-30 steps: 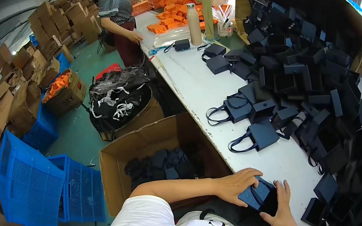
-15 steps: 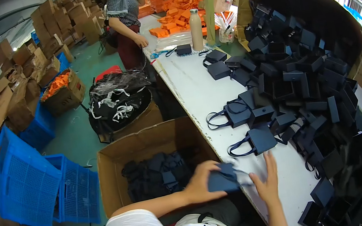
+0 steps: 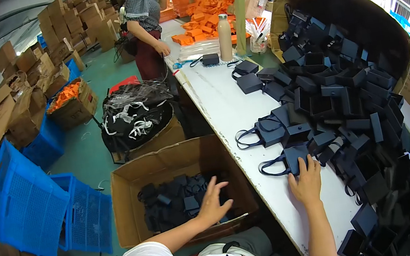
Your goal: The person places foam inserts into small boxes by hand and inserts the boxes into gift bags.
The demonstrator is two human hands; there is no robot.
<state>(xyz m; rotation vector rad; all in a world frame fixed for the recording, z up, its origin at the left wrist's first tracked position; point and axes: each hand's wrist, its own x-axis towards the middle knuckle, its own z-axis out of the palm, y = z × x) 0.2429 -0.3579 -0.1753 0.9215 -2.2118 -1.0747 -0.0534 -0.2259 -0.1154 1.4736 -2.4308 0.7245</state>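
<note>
My left hand (image 3: pixel 214 202) is over the cardboard box (image 3: pixel 128 187) on the floor, fingers spread and holding nothing. Inside that box lies a heap of small dark navy boxes (image 3: pixel 173 195). At the table my right hand (image 3: pixel 306 180) reaches to a navy gift box (image 3: pixel 296 156) with a looped ribbon handle, its fingertips at the box's near edge. Whether those fingers grip it or only rest on it is hard to see. Just beyond stands another ribbon-handled navy box (image 3: pixel 271 132), beside the large pile of dark boxes (image 3: pixel 336 100).
A beige bottle (image 3: pixel 224 38) stands on the white table (image 3: pixel 211 97) near a green post (image 3: pixel 239 8). Orange boxes (image 3: pixel 212 10) fill the far end, where another person (image 3: pixel 144 21) stands. Blue crates (image 3: pixel 86 213) and a bag-lined carton (image 3: pixel 138 120) are on the left.
The navy box between my hands has left them. My left hand has moved left over the carton and spread. My right hand has moved up to the ribbon-handled box on the table.
</note>
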